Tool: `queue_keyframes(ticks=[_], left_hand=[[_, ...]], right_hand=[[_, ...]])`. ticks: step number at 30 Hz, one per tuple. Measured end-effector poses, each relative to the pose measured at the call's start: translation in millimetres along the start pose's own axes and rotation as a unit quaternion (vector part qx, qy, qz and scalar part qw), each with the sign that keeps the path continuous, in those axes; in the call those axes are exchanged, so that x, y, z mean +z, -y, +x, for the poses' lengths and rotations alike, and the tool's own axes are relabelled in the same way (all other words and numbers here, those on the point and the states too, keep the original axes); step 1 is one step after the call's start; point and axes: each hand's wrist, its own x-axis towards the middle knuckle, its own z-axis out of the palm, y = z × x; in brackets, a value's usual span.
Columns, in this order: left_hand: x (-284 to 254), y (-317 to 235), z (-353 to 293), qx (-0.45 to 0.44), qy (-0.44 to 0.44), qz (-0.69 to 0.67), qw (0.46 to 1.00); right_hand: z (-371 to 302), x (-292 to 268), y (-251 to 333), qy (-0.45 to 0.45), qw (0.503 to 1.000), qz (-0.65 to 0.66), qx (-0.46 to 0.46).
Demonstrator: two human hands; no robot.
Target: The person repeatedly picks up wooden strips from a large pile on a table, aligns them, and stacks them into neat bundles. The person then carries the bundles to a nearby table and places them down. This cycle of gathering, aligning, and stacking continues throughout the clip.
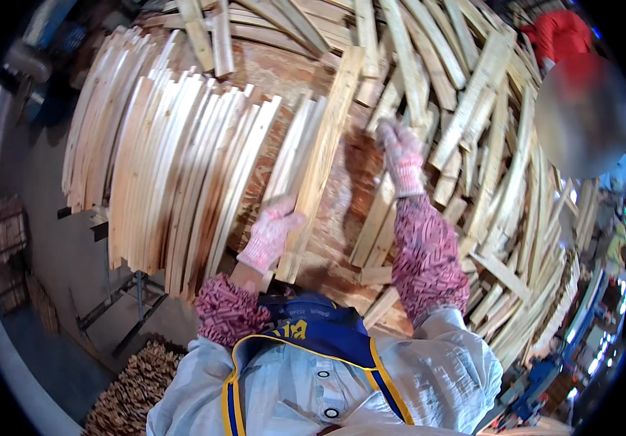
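Note:
My left hand [269, 234], in a pink-and-white knit glove, is closed on the lower part of a long wooden plank [324, 156]. The plank slants up and to the right, its far end near the loose boards. Two or so paler strips [295, 145] lie just left of it. My right hand [403, 161], gloved alike, reaches forward beside the loose pile of boards [484, 138]. Its fingers look slightly parted, with nothing visible between them. Patterned pink sleeve covers [431, 254] wrap both forearms.
Rows of pale strips [175, 167] lie side by side on the left of the worn brown table [273, 69]. Jumbled boards fill its right and far sides. A person in red [564, 36] stands at the far right. Stacked wood pieces [135, 385] sit at lower left.

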Motion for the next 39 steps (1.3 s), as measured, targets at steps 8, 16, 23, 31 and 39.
queue_keyframes(ticks=[8,16,23,31,39], left_hand=[[-22,-6,-57,0.004,-0.257,0.407,0.877],[-131,-71,-160,0.175,-0.379,0.651,0.634],[-304,-133,-175,0.051,-0.419,0.801,0.425],[-298,-153,-151,0.057,-0.371,0.707,0.6],[-244,-144,-136,0.144,-0.41,0.794,0.425]], right_hand=[[166,138,80,-0.039,0.829,-0.49,-0.266],[161,113,89,0.004,0.861,-0.488,-0.143],[24,20,26,-0.003,0.835,-0.549,-0.048],[-162,-63,-25,-0.139,0.935,-0.325,0.027],[-373,-288,-92,-0.471,0.819,-0.316,0.086]])
